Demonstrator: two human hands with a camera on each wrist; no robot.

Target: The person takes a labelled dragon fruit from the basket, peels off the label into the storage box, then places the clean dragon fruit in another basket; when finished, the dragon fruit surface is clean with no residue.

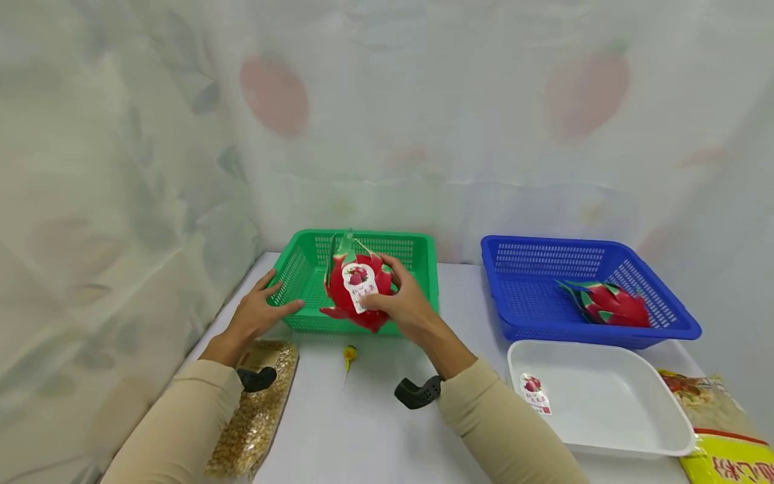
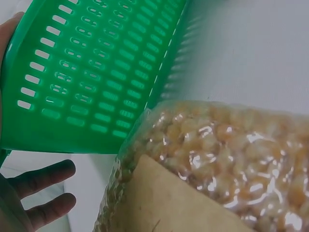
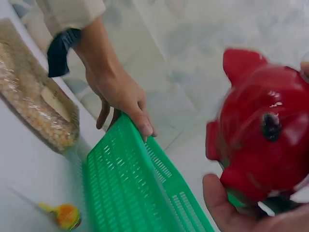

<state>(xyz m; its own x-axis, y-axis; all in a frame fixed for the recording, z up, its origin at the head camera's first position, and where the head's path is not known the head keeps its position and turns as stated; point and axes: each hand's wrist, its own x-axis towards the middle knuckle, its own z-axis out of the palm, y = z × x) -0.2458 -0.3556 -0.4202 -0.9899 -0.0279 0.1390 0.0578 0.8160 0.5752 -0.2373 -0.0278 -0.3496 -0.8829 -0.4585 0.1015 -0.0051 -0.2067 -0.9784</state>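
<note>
In the head view, my right hand [image 1: 411, 302] grips a red dragon fruit [image 1: 335, 286] with green-tipped scales, above the front of the green basket [image 1: 426, 252]. A white label [image 1: 357, 282] with a fruit picture lies on the fruit's near side, my thumb at its lower edge. The right wrist view shows the fruit's glossy red end [image 3: 265, 125] with a dark spot. My left hand [image 1: 254, 312] touches the basket's near left corner, fingers spread and fairly straight. Its thumb lies over the rim in the right wrist view.
A blue basket [image 1: 502, 296] at right holds another dragon fruit [image 1: 617, 306]. Before it stands a white tray [image 1: 605, 403] with a label [image 1: 535, 393] inside, beside a yellow food packet [image 1: 725, 430]. A bag of corn kernels [image 1: 254, 417] and a small yellow pick [image 1: 349, 354] lie nearer me.
</note>
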